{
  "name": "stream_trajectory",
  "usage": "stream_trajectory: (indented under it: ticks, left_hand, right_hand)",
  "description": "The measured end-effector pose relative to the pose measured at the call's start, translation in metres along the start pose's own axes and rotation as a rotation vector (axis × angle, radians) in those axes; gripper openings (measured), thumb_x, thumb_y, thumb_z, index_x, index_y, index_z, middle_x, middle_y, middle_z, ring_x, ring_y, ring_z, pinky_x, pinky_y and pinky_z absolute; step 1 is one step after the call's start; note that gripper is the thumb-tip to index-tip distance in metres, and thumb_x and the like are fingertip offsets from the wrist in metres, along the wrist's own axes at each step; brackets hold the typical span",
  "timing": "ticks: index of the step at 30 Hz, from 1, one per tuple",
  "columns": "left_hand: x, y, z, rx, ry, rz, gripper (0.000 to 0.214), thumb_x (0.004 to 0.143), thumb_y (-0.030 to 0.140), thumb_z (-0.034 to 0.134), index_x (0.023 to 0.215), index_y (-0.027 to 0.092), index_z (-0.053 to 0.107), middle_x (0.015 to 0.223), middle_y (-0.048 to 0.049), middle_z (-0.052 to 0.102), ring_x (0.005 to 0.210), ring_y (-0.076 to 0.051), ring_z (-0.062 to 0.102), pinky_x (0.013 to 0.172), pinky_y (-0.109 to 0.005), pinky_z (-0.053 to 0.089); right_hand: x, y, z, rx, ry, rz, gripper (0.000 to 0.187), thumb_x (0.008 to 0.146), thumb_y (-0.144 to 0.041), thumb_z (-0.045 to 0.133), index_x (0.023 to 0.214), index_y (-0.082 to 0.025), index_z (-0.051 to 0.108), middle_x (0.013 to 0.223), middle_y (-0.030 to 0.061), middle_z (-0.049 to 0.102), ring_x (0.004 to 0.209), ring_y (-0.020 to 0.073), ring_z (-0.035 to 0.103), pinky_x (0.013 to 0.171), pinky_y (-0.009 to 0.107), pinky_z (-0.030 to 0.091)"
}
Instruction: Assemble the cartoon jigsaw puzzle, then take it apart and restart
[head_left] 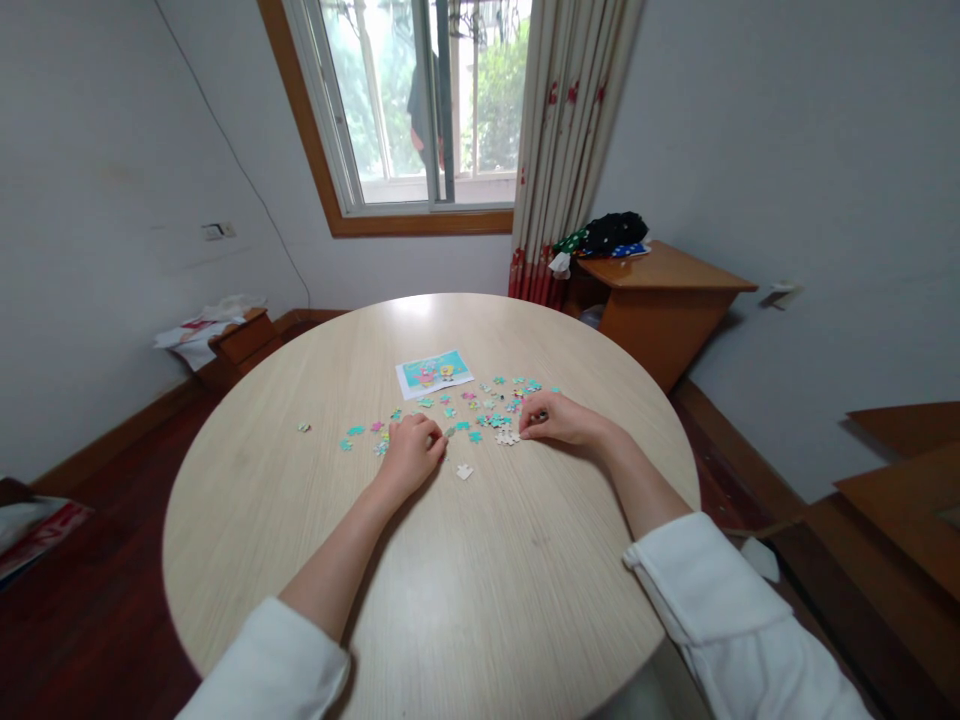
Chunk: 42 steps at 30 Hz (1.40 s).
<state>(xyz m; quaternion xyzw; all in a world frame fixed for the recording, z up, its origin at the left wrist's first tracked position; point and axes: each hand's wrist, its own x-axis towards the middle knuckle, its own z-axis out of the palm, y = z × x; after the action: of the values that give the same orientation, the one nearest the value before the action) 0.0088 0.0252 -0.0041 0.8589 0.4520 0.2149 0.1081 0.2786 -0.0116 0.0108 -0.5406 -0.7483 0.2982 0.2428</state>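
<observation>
My left hand (411, 446) rests low over the table with its fingers curled together, and a small greenish puzzle piece (450, 432) shows tilted at the fingertips. On the right, my right hand (553, 416) is closed in a pinch at the edge of several pale, face-down puzzle pieces (507, 437); its fingertips partly hide what they grip, seemingly one of these pieces. A single white puzzle piece (465, 471) lies nearer to me, between the hands. Teal, pink and yellow pieces (495, 420) are scattered beyond and between both hands, and some are covered by my left hand.
A printed picture card (435, 374) lies behind the pieces on the round wooden table (510, 600). One loose piece (304, 427) sits far left. Beyond the table stand a wooden desk (660, 290) with cloth on it, a curtain (566, 130) and a window (390, 110).
</observation>
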Motion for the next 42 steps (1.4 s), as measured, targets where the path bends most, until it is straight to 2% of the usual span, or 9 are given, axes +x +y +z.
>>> stream_trajectory:
  ticks: [7,11,17,21,25,29,33,36,42]
  left_hand:
    - [0.000,-0.002,0.003,-0.004,0.036,-0.025,0.013,0.080,0.021,0.053,0.076,0.018,0.064,0.087,-0.0075,0.065,0.092,-0.024,0.057,0.082,-0.039,0.038]
    - [0.001,-0.003,0.004,-0.022,0.064,-0.016,0.018,0.083,0.022,0.051,0.088,0.018,0.067,0.093,-0.0091,0.066,0.094,-0.024,0.057,0.082,-0.039,0.038]
    - [-0.001,-0.004,0.003,0.034,0.059,-0.007,0.027,0.084,0.021,0.049,0.106,0.022,0.066,0.118,-0.0100,0.064,0.105,-0.029,0.051,0.083,-0.044,0.034]
    - [-0.001,-0.003,0.002,0.053,-0.012,0.003,0.022,0.085,0.023,0.051,0.100,0.023,0.067,0.112,-0.0073,0.068,0.101,-0.028,0.051,0.082,-0.043,0.030]
    - [0.001,-0.002,0.001,0.069,-0.024,-0.008,0.015,0.085,0.025,0.054,0.090,0.021,0.068,0.100,-0.0073,0.071,0.098,-0.027,0.053,0.082,-0.041,0.029]
    - [0.003,-0.002,0.001,0.086,-0.017,0.006,0.016,0.086,0.024,0.053,0.083,0.020,0.068,0.093,-0.0079,0.070,0.095,-0.025,0.055,0.081,-0.039,0.029]
    - [0.002,-0.002,0.003,0.052,0.014,0.019,0.019,0.088,0.022,0.049,0.084,0.019,0.068,0.091,-0.0070,0.071,0.092,-0.024,0.057,0.080,-0.038,0.030]
    - [0.002,-0.002,0.006,-0.020,0.048,0.013,0.017,0.086,0.021,0.051,0.088,0.020,0.068,0.088,-0.0043,0.071,0.088,-0.021,0.058,0.081,-0.037,0.031]
    - [0.001,-0.002,0.007,-0.058,0.023,0.020,0.012,0.084,0.022,0.056,0.083,0.022,0.068,0.085,-0.0020,0.071,0.088,-0.021,0.057,0.083,-0.038,0.030]
  right_hand:
    - [0.001,-0.006,0.007,-0.048,0.027,0.045,0.022,0.058,-0.029,0.075,0.075,-0.017,0.071,0.073,0.0014,0.063,0.070,0.0141,0.052,0.064,0.025,0.039]
    - [0.003,-0.007,0.012,0.013,-0.005,0.061,0.019,0.064,-0.033,0.071,0.073,-0.016,0.070,0.068,0.0013,0.062,0.065,0.0134,0.052,0.060,0.024,0.039]
    - [0.000,-0.010,0.008,0.036,-0.017,0.032,0.022,0.072,-0.036,0.059,0.065,-0.016,0.067,0.064,0.0012,0.061,0.065,0.0136,0.052,0.061,0.025,0.039]
    - [-0.004,-0.006,0.002,0.086,-0.093,0.072,0.020,0.070,-0.033,0.058,0.062,-0.015,0.063,0.058,-0.0005,0.055,0.058,0.0110,0.047,0.055,0.024,0.035]
    - [-0.006,-0.001,-0.002,0.024,-0.153,0.151,0.019,0.065,-0.032,0.062,0.057,-0.016,0.057,0.051,-0.0031,0.048,0.052,0.0089,0.041,0.049,0.022,0.028]
    - [-0.005,-0.008,0.001,-0.011,-0.104,0.154,0.019,0.065,-0.030,0.064,0.055,-0.016,0.055,0.052,-0.0032,0.048,0.052,0.0088,0.041,0.048,0.022,0.029]
    - [0.000,-0.020,0.013,-0.016,-0.006,0.039,0.015,0.061,-0.028,0.071,0.068,-0.015,0.066,0.063,-0.0010,0.056,0.061,0.0109,0.047,0.056,0.023,0.035]
    - [0.005,-0.025,0.022,-0.030,-0.005,-0.024,0.014,0.062,-0.023,0.071,0.074,-0.015,0.071,0.069,0.0015,0.061,0.067,0.0125,0.051,0.062,0.024,0.038]
    - [0.008,-0.027,0.028,-0.047,0.014,-0.015,0.012,0.066,-0.020,0.070,0.076,-0.014,0.073,0.067,0.0021,0.065,0.066,0.0133,0.054,0.065,0.025,0.039]
